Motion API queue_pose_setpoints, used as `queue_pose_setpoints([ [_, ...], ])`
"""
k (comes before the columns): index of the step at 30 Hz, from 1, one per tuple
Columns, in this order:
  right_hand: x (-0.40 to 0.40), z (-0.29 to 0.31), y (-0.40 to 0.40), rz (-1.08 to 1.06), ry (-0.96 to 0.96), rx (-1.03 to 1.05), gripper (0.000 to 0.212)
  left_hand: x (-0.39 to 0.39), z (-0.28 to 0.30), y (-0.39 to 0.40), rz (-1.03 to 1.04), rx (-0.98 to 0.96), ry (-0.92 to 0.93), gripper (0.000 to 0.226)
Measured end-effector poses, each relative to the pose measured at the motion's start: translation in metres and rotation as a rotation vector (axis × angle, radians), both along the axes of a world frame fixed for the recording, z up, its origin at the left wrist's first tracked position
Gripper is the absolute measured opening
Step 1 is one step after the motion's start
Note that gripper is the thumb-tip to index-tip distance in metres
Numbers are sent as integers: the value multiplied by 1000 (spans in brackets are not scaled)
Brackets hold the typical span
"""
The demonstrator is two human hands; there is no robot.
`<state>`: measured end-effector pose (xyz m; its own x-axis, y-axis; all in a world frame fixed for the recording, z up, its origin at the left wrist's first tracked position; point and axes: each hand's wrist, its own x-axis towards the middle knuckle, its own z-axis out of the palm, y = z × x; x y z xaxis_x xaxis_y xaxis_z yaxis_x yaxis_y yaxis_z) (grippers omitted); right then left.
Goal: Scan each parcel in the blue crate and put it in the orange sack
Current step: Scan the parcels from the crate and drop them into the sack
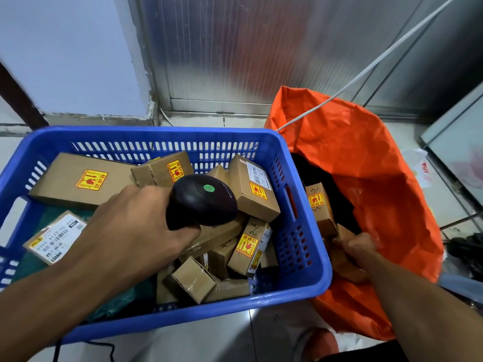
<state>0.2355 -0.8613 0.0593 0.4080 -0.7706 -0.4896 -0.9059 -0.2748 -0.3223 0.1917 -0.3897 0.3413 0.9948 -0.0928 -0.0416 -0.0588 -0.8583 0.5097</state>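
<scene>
The blue crate (308, 278) holds several brown cardboard parcels (251, 190) with yellow-red fragile stickers, plus a green mailer bag (56, 231) with a white label at its left. My left hand (136, 228) grips a black barcode scanner (202, 202) with a green dot, held above the crate's middle. To the right stands the orange sack (371, 184), open. My right hand (356, 248) reaches inside its mouth and holds a small brown parcel (342, 259) low in the sack. Another stickered box (320, 207) lies in the sack just above it.
A white cord (366, 69) runs from the sack's mouth up to the top right. Behind stand a corrugated metal wall (235, 48) and a pale wall. A grey panel (460, 152) and dark clutter lie right of the sack. The floor is pale tile.
</scene>
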Motion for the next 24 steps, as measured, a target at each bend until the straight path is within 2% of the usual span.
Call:
queue_pose_setpoints([
  [2, -1, 8, 8, -7, -7, 2, 69, 0, -1, 1, 4, 3, 1, 30],
  [3, -2, 23, 21, -25, -24, 19, 63, 1, -2, 1, 4, 2, 1, 29],
  [5, 3, 15, 13, -27, -30, 69, 44, 1, -2, 1, 2, -3, 1, 29],
  [6, 7, 3, 2, -12, -20, 86, 43, 1, -3, 1, -1, -2, 0, 29],
  [8, 18, -46, -39, 1, 26, 83, 58, 1, -3, 1, -9, 4, -7, 29],
  [10, 22, -67, -56, -10, 64, 90, 62, 0, -3, 2, -12, 10, -13, 30],
  [14, 17, -27, -23, 13, 62, 65, 42, -1, -1, 4, -25, 15, -32, 32],
  [17, 12, -1, -5, 29, 65, 109, 49, -3, 3, 6, -32, 5, -29, 33],
  [20, 3, 52, 38, 69, 54, 105, 33, -4, 7, 7, -20, -4, -49, 36],
  [24, 5, 71, 41, 121, 21, 30, 26, -3, 13, 8, 30, 13, -23, 35],
])
